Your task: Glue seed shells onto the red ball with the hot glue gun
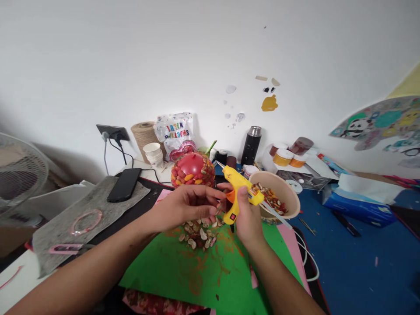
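Observation:
My right hand [248, 221] is wrapped round a yellow hot glue gun [236, 181] with an orange trigger. Its nozzle points up and to the left, and a glue stick sticks out of its back end. Close beside it, my left hand [187, 203] pinches a small piece that looks like a peanut shell [219, 208]. Below the hands, a pile of peanut shells [198, 236] lies on a paint-stained green sheet [164, 262]. Behind my left hand stands a red balloon [192, 164], its sides covered with red, orange and yellow shells.
A beige bowl [288, 192] of coloured shells stands at the right. Behind are a twine spool [144, 135], paper cups [153, 153], a balloon bag [175, 129] and a black flask [251, 145]. A phone [124, 185] and pink cutter [65, 249] lie left on grey cloth.

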Demonstrator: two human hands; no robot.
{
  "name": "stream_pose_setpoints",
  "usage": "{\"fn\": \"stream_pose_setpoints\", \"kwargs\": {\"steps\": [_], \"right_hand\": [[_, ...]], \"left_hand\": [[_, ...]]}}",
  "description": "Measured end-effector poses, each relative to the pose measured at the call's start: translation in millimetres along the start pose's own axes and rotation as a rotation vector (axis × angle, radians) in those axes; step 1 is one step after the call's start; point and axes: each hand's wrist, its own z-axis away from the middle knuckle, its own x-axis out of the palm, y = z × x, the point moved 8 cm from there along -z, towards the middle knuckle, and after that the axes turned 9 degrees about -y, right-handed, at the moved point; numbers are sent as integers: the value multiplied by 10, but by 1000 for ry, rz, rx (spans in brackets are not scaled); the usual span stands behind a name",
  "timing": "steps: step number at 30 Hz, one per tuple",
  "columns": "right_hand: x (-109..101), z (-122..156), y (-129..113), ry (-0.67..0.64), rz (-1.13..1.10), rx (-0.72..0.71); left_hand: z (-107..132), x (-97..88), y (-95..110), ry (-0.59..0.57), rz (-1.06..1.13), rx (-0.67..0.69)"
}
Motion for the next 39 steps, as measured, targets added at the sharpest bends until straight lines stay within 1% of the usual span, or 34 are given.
{"fn": "stream_pose_setpoints", "kwargs": {"steps": [4,8,13,17,21,24,27,29,32,34,37,39], "right_hand": [[-27,-4,-11,11,54,-42],[-18,-7,-22,6,75,-62],[-15,-13,14,-6,29,-29],[-57,-17,17,25,6,-42],[-60,-14,-24,29,-15,-63],[-40,-4,-46,9,-41,-70],[-15,6,-21,-21,-78,-41],[-14,12,-15,-24,-75,-34],[-20,12,-42,-21,-48,-60],[-24,6,-62,-15,-47,-77],[-35,-4,-70,15,-67,-68],[-37,-10,-70,33,-71,-51]], "left_hand": [[-3,90,-59,-29,-85,-19],[-17,88,-97,-33,-124,-17],[7,23,-39,12,-187,-1],[15,72,-32,-11,-275,8],[24,76,-35,24,-339,-5],[42,59,17,60,-366,15],[73,42,93,100,-409,49],[90,63,107,96,-471,35],[101,131,75,75,-568,0],[97,183,40,70,-600,1],[83,263,-52,43,-586,-11],[88,310,-118,2,-576,-40]]}}
